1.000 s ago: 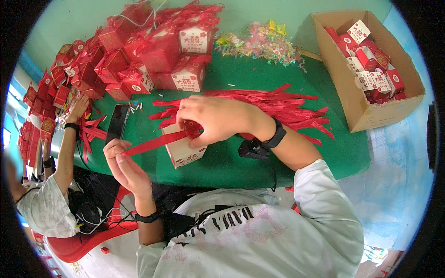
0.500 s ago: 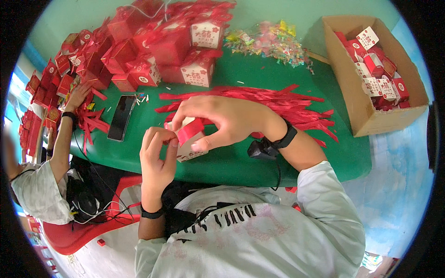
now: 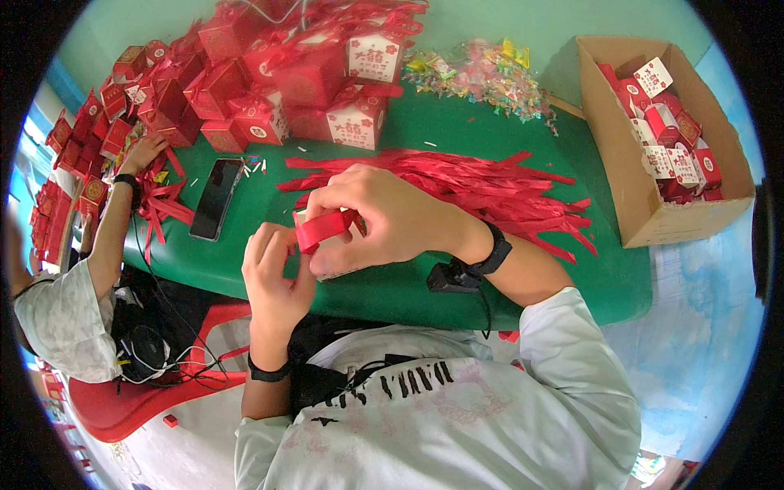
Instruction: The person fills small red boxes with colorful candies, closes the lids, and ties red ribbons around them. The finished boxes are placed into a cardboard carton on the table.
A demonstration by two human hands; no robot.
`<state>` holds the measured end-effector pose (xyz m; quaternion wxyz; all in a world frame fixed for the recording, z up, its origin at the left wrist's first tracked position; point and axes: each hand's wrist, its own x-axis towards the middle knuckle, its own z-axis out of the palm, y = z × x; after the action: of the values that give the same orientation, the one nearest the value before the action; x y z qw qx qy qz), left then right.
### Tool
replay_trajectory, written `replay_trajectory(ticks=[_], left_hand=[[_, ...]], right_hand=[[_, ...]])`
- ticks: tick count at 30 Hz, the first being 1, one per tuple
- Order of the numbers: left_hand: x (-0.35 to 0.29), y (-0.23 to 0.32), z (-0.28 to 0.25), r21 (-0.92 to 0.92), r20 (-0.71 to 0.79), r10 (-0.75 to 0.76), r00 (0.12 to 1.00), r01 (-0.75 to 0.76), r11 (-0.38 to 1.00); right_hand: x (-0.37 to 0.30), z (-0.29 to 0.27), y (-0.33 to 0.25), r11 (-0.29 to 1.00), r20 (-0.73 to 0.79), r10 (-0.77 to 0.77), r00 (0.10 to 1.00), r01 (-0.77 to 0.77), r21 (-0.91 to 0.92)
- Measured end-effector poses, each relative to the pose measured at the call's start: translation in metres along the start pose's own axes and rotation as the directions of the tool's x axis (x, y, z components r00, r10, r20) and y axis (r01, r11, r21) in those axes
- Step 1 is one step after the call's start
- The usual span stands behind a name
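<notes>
A small white gift box [image 3: 333,238] stands on the green table before me, mostly covered by my hands. Over its top arches a flat red ribbon [image 3: 322,229]. My left hand [image 3: 276,265] has its fingers curled and pinches the ribbon at the box's left side. From above, my right hand [image 3: 380,214] reaches over the box, index finger and thumb closed around the ribbon's right part. The exact fingertip contacts are partly hidden. Just beyond my hands lies a bundle of loose red ribbons [image 3: 490,188].
Finished-looking red and white boxes [image 3: 310,77] are piled at the far left. Wrapped candies [image 3: 482,77] lie at the back. A cardboard carton [image 3: 645,220] of boxes stands right. A phone [image 3: 216,200] rests left, near a co-worker's hand [image 3: 145,153]. A black device [image 3: 449,276] hangs at my right wrist.
My right thumb has moved left and inward, and the right fingers have closed on the ribbon. The ribbon now arches higher over the box. My left hand has barely moved.
</notes>
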<state>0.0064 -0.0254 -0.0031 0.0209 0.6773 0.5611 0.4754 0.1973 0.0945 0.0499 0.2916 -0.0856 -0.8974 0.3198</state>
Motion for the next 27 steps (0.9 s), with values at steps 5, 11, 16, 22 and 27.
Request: replay_trajectory(ticks=[5,11,16,22,27], left_hand=[[0.006,0.007,0.001,0.214,-0.022,0.257,0.966,-0.247,0.945],[0.000,-0.006,0.003,0.061,-0.145,0.053,0.988,-0.044,0.997],[-0.005,-0.012,0.004,-0.113,-0.126,-0.175,0.976,0.162,0.980],[-0.008,-0.016,0.004,-0.227,-0.117,-0.277,0.954,0.246,0.942],[-0.007,-0.018,0.002,-0.302,-0.064,-0.345,0.937,0.311,0.901]], right_hand=[[0.000,0.001,0.000,0.993,-0.005,0.113,0.994,-0.113,-0.034],[0.000,0.004,0.010,0.984,-0.005,0.135,0.991,-0.133,0.119],[0.003,0.010,0.023,0.984,-0.085,0.101,0.991,-0.087,0.157],[0.002,0.018,0.038,0.962,-0.109,0.185,0.977,-0.157,0.225],[0.003,0.022,0.032,0.968,-0.123,0.108,0.987,-0.076,0.241]])
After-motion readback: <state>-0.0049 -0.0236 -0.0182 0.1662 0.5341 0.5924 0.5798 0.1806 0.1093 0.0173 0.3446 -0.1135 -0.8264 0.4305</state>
